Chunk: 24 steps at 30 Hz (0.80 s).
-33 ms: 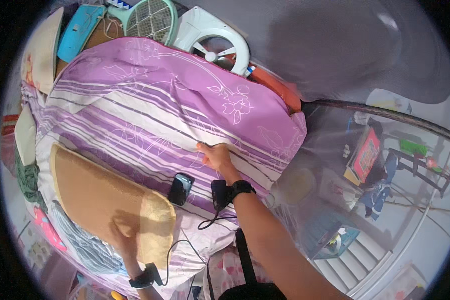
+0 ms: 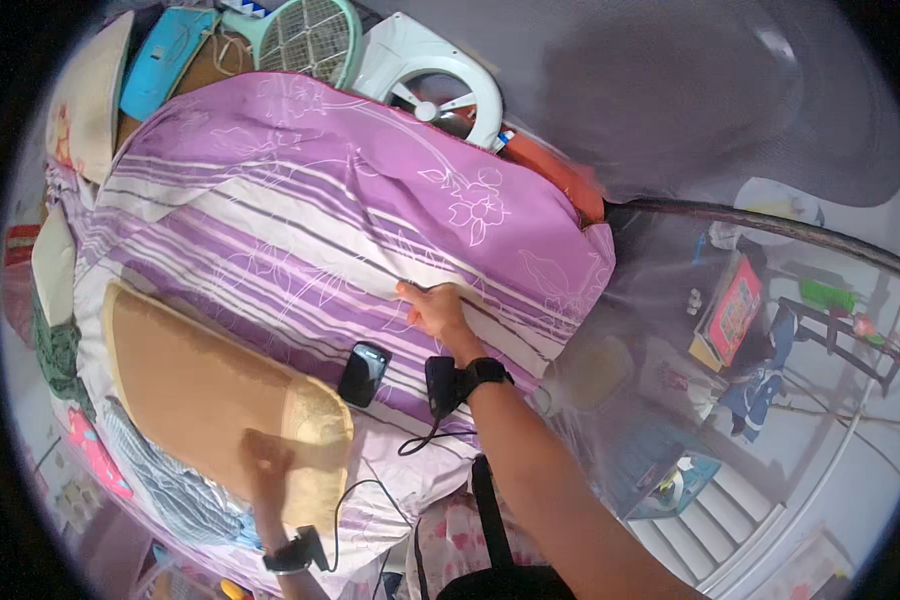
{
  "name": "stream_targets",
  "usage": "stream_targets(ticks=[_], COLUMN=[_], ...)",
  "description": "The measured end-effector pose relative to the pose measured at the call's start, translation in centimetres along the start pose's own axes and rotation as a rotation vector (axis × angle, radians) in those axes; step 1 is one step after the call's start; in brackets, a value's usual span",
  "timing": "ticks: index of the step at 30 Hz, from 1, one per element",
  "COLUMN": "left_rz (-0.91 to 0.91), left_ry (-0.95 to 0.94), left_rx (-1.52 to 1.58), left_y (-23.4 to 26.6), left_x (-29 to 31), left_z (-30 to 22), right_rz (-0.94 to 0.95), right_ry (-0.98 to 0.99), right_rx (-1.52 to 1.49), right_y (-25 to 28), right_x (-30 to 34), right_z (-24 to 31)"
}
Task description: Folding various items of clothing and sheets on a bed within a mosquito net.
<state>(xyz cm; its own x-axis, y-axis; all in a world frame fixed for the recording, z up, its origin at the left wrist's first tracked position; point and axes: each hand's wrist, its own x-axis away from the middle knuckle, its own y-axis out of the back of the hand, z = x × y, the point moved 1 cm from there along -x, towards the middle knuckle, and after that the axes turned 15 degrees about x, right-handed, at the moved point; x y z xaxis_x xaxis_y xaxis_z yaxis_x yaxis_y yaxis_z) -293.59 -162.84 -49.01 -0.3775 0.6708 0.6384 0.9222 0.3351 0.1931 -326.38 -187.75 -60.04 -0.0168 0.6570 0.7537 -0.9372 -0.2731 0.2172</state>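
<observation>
My left hand is over a tan pillow with a pale yellow patterned end. Motion blurs its fingers, so their shape is unclear. My right hand rests at a purple and white striped bed cover with white flower outlines. Its fingers are curled in, with the thumb towards the left; whatever they may hold is hidden. Between the hands lies a dark phone on the cover. Each wrist wears a black strap with a small device and a cable.
Along the far edge stand a blue case, a green mesh racket and a white round fan. Grey-blue striped cloth lies beyond the pillow's left side. To the right, sheer netting hangs before a blue basket.
My left hand has shifted slightly right over the pillow. My right hand stays in nearly the same place. The whole view has moved a little.
</observation>
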Motion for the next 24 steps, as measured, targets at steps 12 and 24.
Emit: stream_targets(ticks=[12,24], left_rz=[-0.002,-0.04], left_ry=[-0.228,-0.272], left_rx=[-0.747,-0.701], left_y=[-3.6,-2.0], left_x=[0.7,2.2], left_z=[-1.0,-2.1], right_rz=[-0.464,-0.505], right_ry=[0.712,0.519], right_rx=[0.265,1.777], right_y=[6.5,19.3], right_x=[6.2,3.5], right_z=[-0.7,0.7])
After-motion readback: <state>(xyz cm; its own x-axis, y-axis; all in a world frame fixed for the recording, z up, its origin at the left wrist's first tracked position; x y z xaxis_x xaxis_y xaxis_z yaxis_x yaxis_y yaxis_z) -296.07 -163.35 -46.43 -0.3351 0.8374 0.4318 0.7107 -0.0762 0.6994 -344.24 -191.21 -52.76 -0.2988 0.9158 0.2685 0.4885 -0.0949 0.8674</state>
